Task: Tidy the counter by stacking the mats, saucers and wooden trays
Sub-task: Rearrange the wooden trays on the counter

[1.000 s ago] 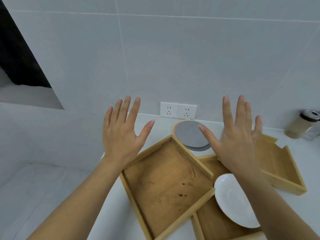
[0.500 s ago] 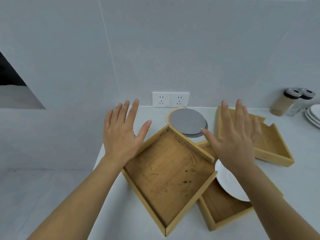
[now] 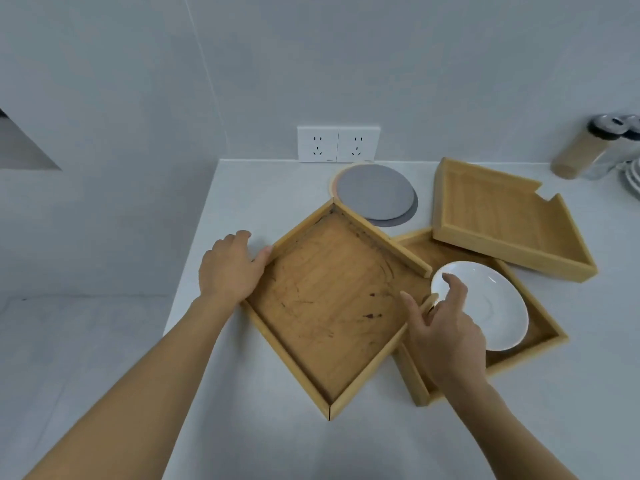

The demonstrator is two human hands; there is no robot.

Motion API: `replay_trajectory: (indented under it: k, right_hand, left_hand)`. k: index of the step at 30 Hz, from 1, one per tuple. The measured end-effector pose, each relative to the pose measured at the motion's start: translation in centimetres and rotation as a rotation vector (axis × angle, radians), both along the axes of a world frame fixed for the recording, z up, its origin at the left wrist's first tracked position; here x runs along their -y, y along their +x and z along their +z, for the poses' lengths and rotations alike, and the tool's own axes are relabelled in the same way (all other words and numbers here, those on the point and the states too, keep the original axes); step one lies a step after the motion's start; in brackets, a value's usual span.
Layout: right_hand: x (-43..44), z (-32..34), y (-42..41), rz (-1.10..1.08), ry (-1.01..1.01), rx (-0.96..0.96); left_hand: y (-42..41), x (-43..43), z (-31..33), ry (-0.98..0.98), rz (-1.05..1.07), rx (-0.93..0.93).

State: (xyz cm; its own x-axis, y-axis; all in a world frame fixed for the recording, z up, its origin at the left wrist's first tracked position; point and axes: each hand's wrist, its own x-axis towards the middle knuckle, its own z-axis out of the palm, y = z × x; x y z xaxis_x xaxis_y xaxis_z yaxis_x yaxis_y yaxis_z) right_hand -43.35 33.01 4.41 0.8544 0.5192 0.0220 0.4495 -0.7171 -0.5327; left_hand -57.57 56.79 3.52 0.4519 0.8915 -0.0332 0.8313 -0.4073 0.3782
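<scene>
A worn wooden tray (image 3: 329, 306) lies cornerwise on the white counter, overlapping a second tray (image 3: 543, 336) that holds a white saucer (image 3: 485, 306). A third, paler tray (image 3: 502, 220) rests at the back right, its corner on the second tray. Round grey mats (image 3: 375, 192) are stacked by the wall, partly under the near tray's far corner. My left hand (image 3: 230, 268) is curled against the near tray's left wall, thumb on the rim. My right hand (image 3: 446, 334) straddles its right wall, thumb inside, fingers spread over the saucer.
Two wall sockets (image 3: 337, 143) sit just behind the mats. Lidded jars (image 3: 581, 150) and a stack of white plates (image 3: 632, 178) stand at the far right. The counter's left edge (image 3: 194, 244) drops to the floor close beside my left hand.
Both hands have come down from raised, spread positions onto the near tray's left and right walls. The view has tilted down, showing more of the counter.
</scene>
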Motion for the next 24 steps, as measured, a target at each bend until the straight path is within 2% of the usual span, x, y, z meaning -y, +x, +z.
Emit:
replay_trajectory:
  k: [6, 14, 19, 24]
  right_hand:
    - [0.2, -0.8, -1.6, -0.027, -0.044, -0.139]
    - [-0.5, -0.9, -1.6, -0.066, 0.007, -0.306]
    - [-1.9, 0.1, -0.5, -0.043, 0.031, -0.277]
    - [-5.1, 2.9, 0.6, 0.058, 0.067, -0.141]
  left_hand:
    - [0.1, 0.2, -0.9, -0.075, -0.056, -0.029]
    - [-0.4, -0.1, -1.7, -0.098, -0.112, 0.024]
    - [-0.7, 0.2, -1.1, -0.039, -0.027, 0.12]
    - [-1.3, -0.9, 0.3, 0.017, 0.14, 0.15]
